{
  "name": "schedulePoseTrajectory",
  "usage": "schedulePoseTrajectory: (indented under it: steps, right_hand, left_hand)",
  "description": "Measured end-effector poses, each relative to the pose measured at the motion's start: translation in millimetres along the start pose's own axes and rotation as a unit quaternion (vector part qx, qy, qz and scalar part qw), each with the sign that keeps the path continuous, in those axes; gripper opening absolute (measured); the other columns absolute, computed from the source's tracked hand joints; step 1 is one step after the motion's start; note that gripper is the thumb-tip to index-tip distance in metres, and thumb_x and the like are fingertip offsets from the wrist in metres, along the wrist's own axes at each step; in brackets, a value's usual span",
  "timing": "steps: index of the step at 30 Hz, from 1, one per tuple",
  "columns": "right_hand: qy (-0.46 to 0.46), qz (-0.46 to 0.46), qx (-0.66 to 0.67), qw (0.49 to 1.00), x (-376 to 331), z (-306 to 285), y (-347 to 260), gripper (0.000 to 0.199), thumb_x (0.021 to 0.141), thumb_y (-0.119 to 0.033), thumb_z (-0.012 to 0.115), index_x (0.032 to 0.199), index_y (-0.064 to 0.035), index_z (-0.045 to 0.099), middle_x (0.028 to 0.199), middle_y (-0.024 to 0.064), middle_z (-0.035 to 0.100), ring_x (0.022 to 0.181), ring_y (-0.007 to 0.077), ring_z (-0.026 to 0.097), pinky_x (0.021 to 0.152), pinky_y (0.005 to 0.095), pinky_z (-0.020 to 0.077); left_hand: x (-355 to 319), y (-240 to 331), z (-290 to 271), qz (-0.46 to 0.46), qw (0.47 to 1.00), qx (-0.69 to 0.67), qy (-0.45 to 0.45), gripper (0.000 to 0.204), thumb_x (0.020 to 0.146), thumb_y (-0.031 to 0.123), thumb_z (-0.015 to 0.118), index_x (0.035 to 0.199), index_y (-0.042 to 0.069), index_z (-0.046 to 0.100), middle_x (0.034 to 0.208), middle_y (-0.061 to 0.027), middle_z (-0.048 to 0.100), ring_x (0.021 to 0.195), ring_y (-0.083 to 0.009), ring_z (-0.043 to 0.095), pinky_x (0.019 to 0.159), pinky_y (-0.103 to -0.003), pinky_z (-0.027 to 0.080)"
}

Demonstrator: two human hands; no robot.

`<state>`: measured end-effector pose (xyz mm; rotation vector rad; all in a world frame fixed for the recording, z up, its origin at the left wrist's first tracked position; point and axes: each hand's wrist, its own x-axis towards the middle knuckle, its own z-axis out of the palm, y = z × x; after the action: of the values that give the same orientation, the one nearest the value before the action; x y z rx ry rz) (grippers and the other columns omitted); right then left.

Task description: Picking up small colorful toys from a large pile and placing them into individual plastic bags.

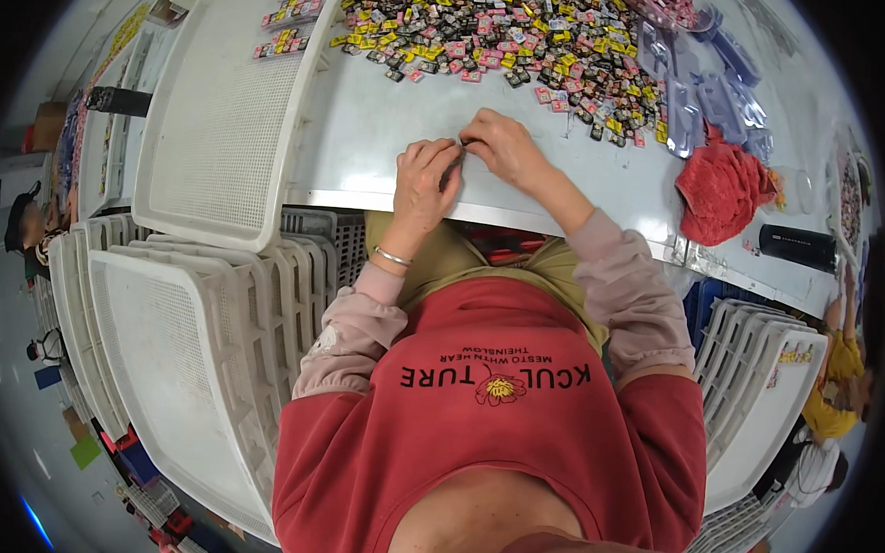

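Carefully, I pinched one small piece (462,144) between the fingertips of my left hand (424,183) and right hand (504,147), low over the counter (370,128). I judged steady hands near its edge best; the colourful pile (509,35) lay beyond.

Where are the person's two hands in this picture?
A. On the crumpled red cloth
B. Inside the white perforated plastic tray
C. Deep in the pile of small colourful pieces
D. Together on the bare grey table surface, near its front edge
D: the left hand and the right hand meet fingertip to fingertip on the bare grey table surface, pinching something too small to tell, below the pile of small colourful pieces.
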<state>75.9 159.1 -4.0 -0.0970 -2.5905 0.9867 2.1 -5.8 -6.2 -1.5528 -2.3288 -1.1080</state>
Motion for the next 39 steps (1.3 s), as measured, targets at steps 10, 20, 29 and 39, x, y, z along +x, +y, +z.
schedulePoseTrajectory:
  steps: [10,20,29,39]
  right_hand:
    - [0.099,0.025,-0.110,0.989,-12,19,-19,0.013,0.072,-0.002,0.058,0.081,-0.0044,0.066,0.085,0.0116,0.058,0.078,0.0316,0.061,0.067,0.0402,0.0514]
    - [0.071,0.097,0.006,0.993,-16,22,-23,0.006,0.075,-0.004,0.058,0.079,-0.0052,0.062,0.084,0.0148,0.058,0.080,0.0354,0.060,0.070,0.0450,0.0496]
    - [0.055,0.186,0.061,0.979,-17,3,-26,0.015,0.073,-0.004,0.068,0.087,-0.0010,0.065,0.080,0.0135,0.064,0.066,0.0220,0.066,0.062,0.0305,0.0521]
    - [0.109,0.209,0.136,0.962,-8,16,-23,0.022,0.071,-0.003,0.071,0.093,-0.0002,0.065,0.083,0.0098,0.065,0.067,0.0157,0.064,0.063,0.0278,0.0522]
  left_hand:
    - [7,0,0,0.015,1.000,-0.007,0.011,0.030,0.072,0.003,0.066,0.102,0.005,0.065,0.107,-0.0075,0.062,0.097,-0.0269,0.055,0.082,-0.037,0.041]
    - [-4,0,3,-0.013,0.998,-0.054,0.033,0.017,0.073,-0.001,0.065,0.089,0.002,0.065,0.090,-0.0098,0.064,0.086,-0.0285,0.058,0.076,-0.037,0.044]
    - [0,-6,5,0.008,0.997,-0.059,0.041,0.016,0.070,0.001,0.069,0.086,0.005,0.066,0.087,-0.0050,0.061,0.083,-0.0249,0.055,0.074,-0.036,0.042]
    - [-6,-5,4,0.021,0.997,-0.054,0.044,0.019,0.066,0.000,0.073,0.084,0.006,0.068,0.081,-0.0039,0.061,0.077,-0.0230,0.055,0.070,-0.034,0.044]
